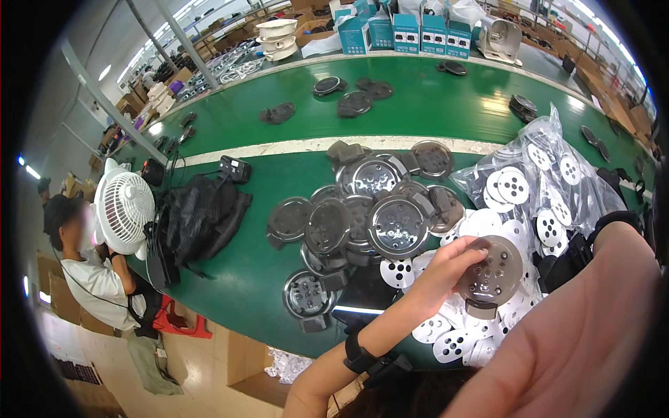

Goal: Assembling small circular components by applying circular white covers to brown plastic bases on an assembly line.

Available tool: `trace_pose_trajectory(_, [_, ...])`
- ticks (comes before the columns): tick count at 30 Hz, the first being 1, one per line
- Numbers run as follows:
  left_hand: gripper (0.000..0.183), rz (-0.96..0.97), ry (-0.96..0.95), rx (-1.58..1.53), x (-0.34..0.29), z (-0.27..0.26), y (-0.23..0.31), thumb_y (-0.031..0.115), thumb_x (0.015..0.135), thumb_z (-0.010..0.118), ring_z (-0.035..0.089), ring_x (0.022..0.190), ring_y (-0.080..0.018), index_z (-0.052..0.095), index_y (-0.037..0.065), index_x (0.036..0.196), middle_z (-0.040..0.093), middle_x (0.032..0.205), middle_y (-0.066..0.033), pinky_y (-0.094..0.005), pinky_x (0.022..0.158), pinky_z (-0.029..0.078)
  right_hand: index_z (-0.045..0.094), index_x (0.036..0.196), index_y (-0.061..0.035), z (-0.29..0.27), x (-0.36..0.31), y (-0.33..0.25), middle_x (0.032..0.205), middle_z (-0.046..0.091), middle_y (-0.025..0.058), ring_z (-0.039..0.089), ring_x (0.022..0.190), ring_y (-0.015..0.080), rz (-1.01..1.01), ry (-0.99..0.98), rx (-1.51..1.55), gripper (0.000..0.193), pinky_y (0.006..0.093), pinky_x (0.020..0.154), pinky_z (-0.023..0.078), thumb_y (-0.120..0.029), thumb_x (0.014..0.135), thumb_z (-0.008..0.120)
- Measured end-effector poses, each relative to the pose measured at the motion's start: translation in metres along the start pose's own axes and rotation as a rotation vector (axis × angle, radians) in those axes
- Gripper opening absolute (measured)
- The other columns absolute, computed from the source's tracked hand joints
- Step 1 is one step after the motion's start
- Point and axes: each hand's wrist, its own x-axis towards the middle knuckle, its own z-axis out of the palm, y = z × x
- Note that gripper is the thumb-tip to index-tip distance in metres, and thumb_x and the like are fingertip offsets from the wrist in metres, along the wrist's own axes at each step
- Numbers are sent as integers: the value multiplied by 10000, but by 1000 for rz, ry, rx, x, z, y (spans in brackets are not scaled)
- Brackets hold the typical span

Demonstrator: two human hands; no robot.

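Observation:
My left hand (449,272) pinches a round, smoky translucent plastic cover (490,273) with small holes and a tab at its lower edge. The cover is above a heap of white round discs (456,343) with black holes. Very close to the camera, my right hand (529,355) fills the lower right; its fingers are out of sight, so whether it holds anything cannot be seen. Left of the held cover lies a pile of similar smoky covers (327,226), some with clear domed parts (398,225) on them.
A clear bag of white discs (540,177) lies at the right. Black mesh cloth (202,219) and a white fan (125,207) are at the left, near a seated person (90,265). Beyond a pale rail, dark parts sit on a green belt (418,90). Blue boxes (406,33) stand behind.

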Motion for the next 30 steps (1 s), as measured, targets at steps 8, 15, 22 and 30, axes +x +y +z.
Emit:
trace_pose_trajectory(8, [336,-51,-68,-44,8,-2,1,128,876,539,555,967,-95,483,1,1181,575,1061,-38,-245,843,446,542,1175,-60,-2,-1,25,1259,511,122,531,1108,287,50,67,95,448,357,896,445,-67,731,599])
trace_pose_trajectory(15, [355,-102,-36,24,1,0,5,180,871,549,562,957,-91,491,35,1190,571,1062,-17,-257,794,478,449,1267,-54,40,14,135,1360,410,123,470,1179,294,99,-50,-331,493,383,932,418,-65,786,559])
trace_pose_trajectory(22, [257,-66,-147,-61,0,-8,-4,118,804,519,542,856,-97,541,-3,1029,581,919,-28,-220,771,409,340,1351,-37,158,-20,258,1403,312,208,375,1255,339,600,-630,-91,630,428,982,383,-406,865,498])
trace_pose_trajectory(30, [345,-8,-152,-43,-3,-4,8,174,776,495,541,871,-120,517,-24,1058,577,936,-52,-229,783,401,406,1288,-40,226,-27,297,1373,350,199,353,1259,359,697,-516,-72,547,460,994,358,-381,873,511])
